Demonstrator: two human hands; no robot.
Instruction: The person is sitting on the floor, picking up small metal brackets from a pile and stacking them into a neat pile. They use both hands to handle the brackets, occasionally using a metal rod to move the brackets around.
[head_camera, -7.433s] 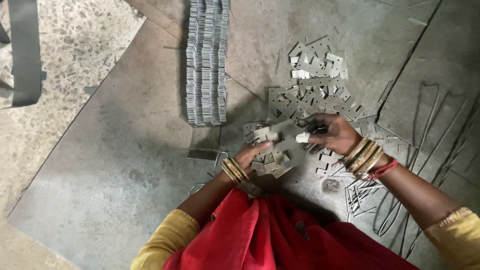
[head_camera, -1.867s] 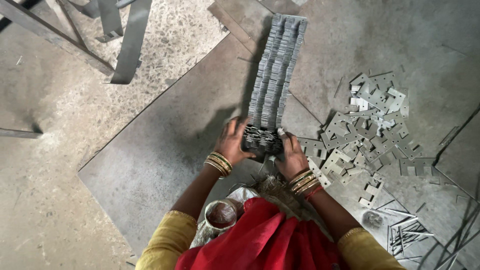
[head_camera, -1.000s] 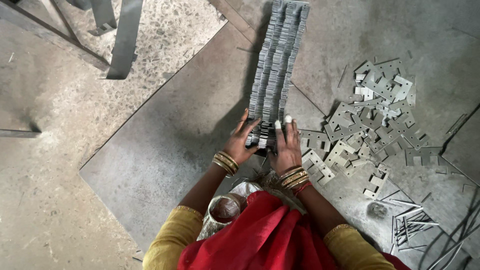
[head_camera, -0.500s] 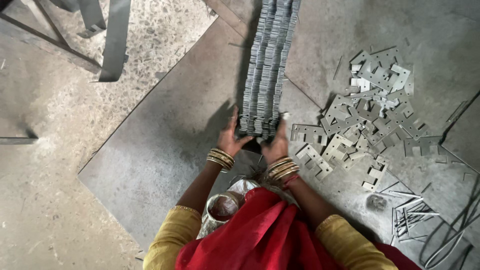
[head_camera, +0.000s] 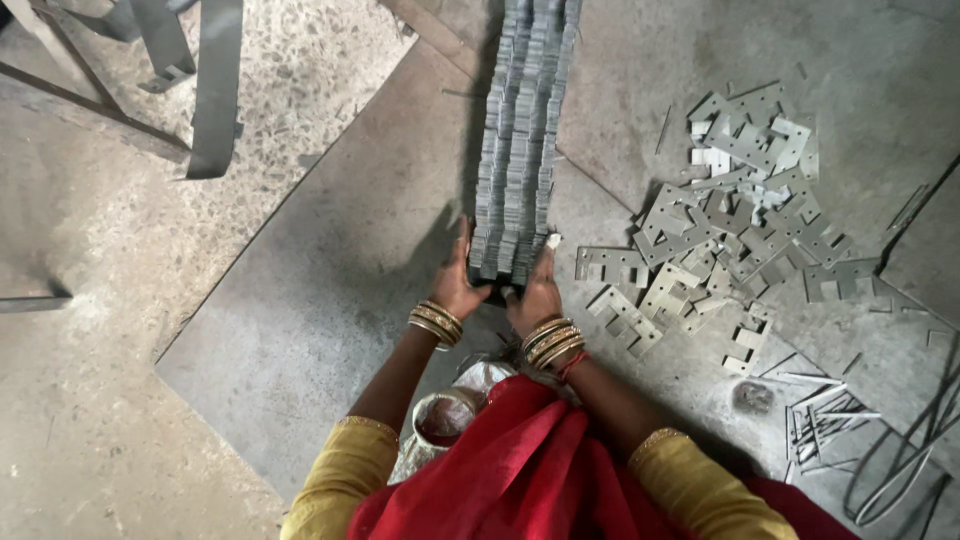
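- Stacked metal plates (head_camera: 520, 150) — small grey stampings set on edge in about 3 packed rows — form a long band on the grey steel sheet (head_camera: 340, 290), running from the middle of the view toward 12 o'clock and out of the top edge.
- Left hand (head_camera: 458, 285) presses its palm and fingers against the near end of the band on its 9 o'clock side; it is cupped around the plates there rather than clenched.
- Right hand (head_camera: 535, 292) meets the same end from the 3 o'clock side, thumb laid up along the outer row, so both hands grasp the last plates between them.
- Gold bangles (head_camera: 436, 322) ring the left wrist; a similar set with a red one sits on the right.
- Loose pile of flat notched metal pieces (head_camera: 730, 220) is scattered at 3 o'clock of the hands, near but apart from the band.
- Thin metal offcuts (head_camera: 825, 420) lie at 4 o'clock.
- Bent metal strips (head_camera: 210, 90) rest on the speckled floor at 10 o'clock — well apart from the hands.
- Round tin (head_camera: 440, 420) sits close to the person's red and yellow clothing at 6 o'clock.
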